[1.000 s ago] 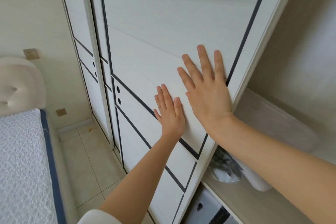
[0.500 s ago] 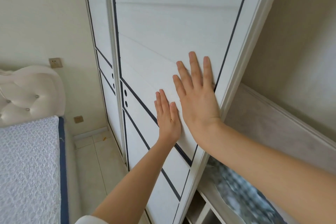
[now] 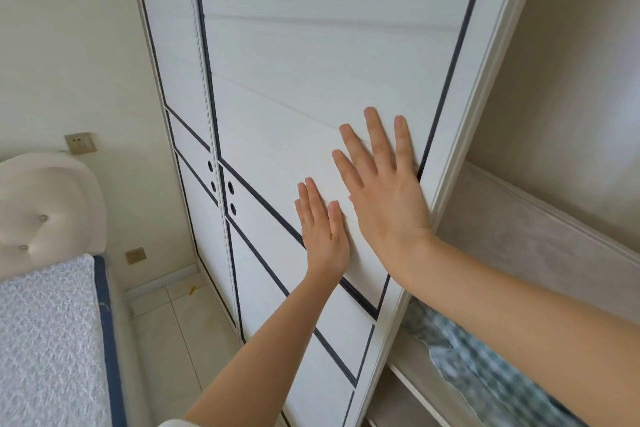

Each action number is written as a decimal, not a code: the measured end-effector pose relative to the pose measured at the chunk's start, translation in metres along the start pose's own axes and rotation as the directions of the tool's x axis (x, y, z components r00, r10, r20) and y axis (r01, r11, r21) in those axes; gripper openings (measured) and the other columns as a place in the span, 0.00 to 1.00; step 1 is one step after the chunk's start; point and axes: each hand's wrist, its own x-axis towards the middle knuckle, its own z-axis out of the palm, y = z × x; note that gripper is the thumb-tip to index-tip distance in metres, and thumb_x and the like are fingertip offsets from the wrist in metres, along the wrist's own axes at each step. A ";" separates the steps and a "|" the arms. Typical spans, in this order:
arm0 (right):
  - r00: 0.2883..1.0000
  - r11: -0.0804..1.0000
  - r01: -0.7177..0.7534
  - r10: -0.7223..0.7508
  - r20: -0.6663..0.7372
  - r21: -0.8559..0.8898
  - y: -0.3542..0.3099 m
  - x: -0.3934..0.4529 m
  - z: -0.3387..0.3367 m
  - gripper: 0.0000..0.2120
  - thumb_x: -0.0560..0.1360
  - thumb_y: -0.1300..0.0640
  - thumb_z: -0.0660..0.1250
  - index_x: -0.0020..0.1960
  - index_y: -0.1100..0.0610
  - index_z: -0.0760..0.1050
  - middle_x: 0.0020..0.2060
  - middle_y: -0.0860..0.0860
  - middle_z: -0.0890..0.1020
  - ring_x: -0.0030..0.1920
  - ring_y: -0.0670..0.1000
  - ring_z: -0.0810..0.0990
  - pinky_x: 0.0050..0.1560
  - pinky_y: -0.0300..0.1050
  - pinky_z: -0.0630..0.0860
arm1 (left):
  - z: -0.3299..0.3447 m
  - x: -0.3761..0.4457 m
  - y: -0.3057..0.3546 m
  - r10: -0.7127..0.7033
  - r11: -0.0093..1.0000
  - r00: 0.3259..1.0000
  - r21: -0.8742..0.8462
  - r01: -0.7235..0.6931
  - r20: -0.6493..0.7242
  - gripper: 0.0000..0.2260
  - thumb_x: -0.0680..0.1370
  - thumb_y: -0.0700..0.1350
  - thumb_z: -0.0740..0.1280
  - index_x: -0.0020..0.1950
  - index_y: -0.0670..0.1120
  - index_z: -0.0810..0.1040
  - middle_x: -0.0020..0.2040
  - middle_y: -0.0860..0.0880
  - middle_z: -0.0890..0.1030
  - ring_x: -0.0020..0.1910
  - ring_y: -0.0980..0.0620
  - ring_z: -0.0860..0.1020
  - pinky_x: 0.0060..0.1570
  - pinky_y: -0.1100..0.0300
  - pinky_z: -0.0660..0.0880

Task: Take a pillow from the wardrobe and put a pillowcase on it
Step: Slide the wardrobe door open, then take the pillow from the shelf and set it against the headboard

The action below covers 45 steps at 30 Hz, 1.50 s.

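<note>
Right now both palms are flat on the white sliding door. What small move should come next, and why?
Probably keep pushing the sliding door leftward. Both the left hand and the right hand lie flat and open on its panel, holding nothing. The wardrobe opening shows only a shelf and green checked fabric beside the right forearm; a wider gap should ease reaching inside.

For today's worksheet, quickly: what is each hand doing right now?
Left hand: open, flat on the wardrobe door, holding nothing.
Right hand: open, flat on the same door, holding nothing.
</note>
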 end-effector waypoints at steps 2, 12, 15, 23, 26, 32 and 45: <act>1.000 1.000 -0.003 0.003 -0.007 0.006 -0.003 0.003 0.001 0.40 0.78 0.37 0.46 0.76 0.59 0.32 0.74 0.66 0.32 0.69 0.77 0.30 0.66 0.77 0.32 | -0.001 0.003 -0.003 0.010 1.000 1.000 -0.013 -0.010 -0.007 0.24 0.86 0.48 0.45 0.80 0.46 0.41 0.78 0.57 0.41 0.78 0.60 0.37 0.77 0.53 0.37; 1.000 0.999 -0.020 0.020 0.009 0.046 -0.003 0.005 -0.003 0.38 0.77 0.39 0.47 0.78 0.58 0.37 0.75 0.65 0.35 0.70 0.77 0.32 0.65 0.78 0.33 | -0.002 0.006 -0.013 0.013 0.999 1.000 -0.034 -0.014 -0.008 0.25 0.85 0.51 0.45 0.81 0.47 0.43 0.81 0.52 0.43 0.78 0.59 0.38 0.77 0.52 0.39; 0.999 0.990 -0.026 0.023 0.023 0.136 0.001 0.004 -0.016 0.35 0.77 0.40 0.47 0.79 0.56 0.45 0.77 0.63 0.40 0.71 0.76 0.34 0.65 0.77 0.32 | -0.006 0.003 -0.009 -0.042 0.997 0.999 -0.069 0.041 -0.020 0.24 0.86 0.50 0.48 0.81 0.49 0.47 0.82 0.52 0.47 0.79 0.58 0.42 0.78 0.50 0.44; 0.963 0.884 0.053 0.078 -0.259 0.464 0.021 -0.035 -0.039 0.17 0.81 0.57 0.57 0.68 0.57 0.70 0.74 0.55 0.66 0.76 0.61 0.55 0.75 0.59 0.52 | -0.025 -0.011 0.025 0.107 0.990 0.991 0.105 -0.098 -0.076 0.22 0.82 0.51 0.63 0.75 0.57 0.62 0.72 0.57 0.69 0.71 0.56 0.68 0.65 0.49 0.73; 0.911 0.821 0.078 0.172 -0.375 0.565 0.034 -0.066 -0.032 0.15 0.79 0.60 0.57 0.61 0.58 0.77 0.65 0.55 0.77 0.72 0.59 0.67 0.71 0.57 0.64 | -0.023 -0.043 0.041 0.142 0.989 0.984 0.067 -0.135 -0.107 0.16 0.83 0.49 0.61 0.71 0.54 0.68 0.66 0.56 0.74 0.66 0.53 0.73 0.62 0.45 0.74; 0.870 0.643 0.051 0.348 -0.350 0.764 0.073 -0.145 0.012 0.15 0.77 0.63 0.54 0.54 0.62 0.78 0.51 0.58 0.81 0.61 0.61 0.76 0.62 0.58 0.70 | -0.005 -0.117 0.081 0.245 0.968 0.950 0.109 -0.227 -0.195 0.15 0.80 0.45 0.56 0.64 0.47 0.74 0.59 0.54 0.76 0.61 0.55 0.72 0.61 0.55 0.71; 0.955 0.719 -0.287 0.162 0.248 0.633 0.123 -0.268 0.157 0.13 0.70 0.61 0.63 0.54 0.61 0.77 0.48 0.56 0.80 0.57 0.60 0.76 0.57 0.54 0.69 | 0.121 -0.191 0.103 0.200 0.940 0.961 0.239 -0.244 0.194 0.10 0.77 0.37 0.66 0.56 0.44 0.80 0.54 0.47 0.78 0.57 0.48 0.70 0.53 0.55 0.71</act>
